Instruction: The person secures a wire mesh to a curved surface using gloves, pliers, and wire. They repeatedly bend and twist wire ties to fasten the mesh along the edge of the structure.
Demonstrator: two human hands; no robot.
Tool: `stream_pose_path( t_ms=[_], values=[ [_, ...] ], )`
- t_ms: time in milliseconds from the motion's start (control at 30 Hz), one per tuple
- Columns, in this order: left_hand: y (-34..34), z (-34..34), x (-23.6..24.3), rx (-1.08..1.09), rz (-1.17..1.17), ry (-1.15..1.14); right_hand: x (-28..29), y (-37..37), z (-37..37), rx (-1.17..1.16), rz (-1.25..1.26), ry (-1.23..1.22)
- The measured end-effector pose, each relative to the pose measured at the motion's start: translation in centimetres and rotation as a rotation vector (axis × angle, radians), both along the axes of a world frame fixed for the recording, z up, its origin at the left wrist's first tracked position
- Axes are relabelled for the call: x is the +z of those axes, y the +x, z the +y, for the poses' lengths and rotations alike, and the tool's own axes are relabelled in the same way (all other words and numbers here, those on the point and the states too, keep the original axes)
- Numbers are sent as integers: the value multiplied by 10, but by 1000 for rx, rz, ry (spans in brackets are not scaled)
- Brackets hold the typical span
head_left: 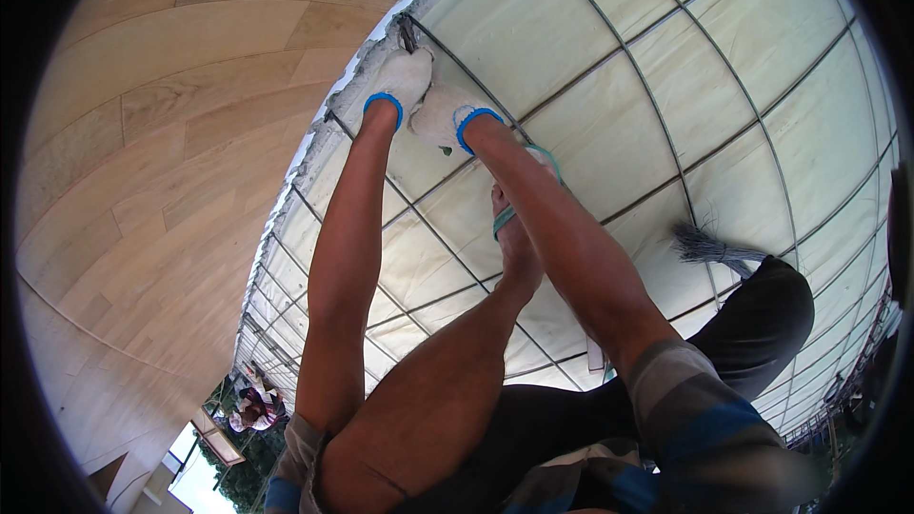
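Observation:
Both my hands wear white knit gloves with blue cuffs and sit close together at the edge of a steel rebar grid (624,46). My left hand (404,78) is closed at the rough concrete edge (383,35), just below a dark piece of metal (407,33) where a bar meets that edge. What it grips is hidden. My right hand (444,113) is also closed, its fingers turned toward the left hand; anything inside it is out of sight. A small green leaf-like scrap (446,149) lies just below the right glove.
Pale sheeting (609,138) lies under the bars. My sandaled foot (514,219) stands on the grid. A bundle of thin tie wires (706,246) sticks out by my dark-clothed knee (762,319). Wood-plank panelling (181,124) runs along the left; another person (255,409) is far off, lower left.

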State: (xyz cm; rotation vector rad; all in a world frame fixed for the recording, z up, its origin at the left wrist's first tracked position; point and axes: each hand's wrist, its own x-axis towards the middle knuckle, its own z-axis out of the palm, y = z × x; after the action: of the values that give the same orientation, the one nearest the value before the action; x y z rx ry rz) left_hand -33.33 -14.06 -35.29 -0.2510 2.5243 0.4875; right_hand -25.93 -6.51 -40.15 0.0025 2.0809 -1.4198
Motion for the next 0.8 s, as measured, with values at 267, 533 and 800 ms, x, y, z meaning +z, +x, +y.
stream_pose_path(
  t_ms=[267,533,800],
  values=[
    [5,9,-16,373,-183,354,9,11,24,-116,-133,27],
    [0,-55,-39,211,-103,400,6,31,-7,-613,-616,-928],
    [6,-21,0,461,-394,878,-16,43,-1,-442,-1026,-2224]
  ],
)
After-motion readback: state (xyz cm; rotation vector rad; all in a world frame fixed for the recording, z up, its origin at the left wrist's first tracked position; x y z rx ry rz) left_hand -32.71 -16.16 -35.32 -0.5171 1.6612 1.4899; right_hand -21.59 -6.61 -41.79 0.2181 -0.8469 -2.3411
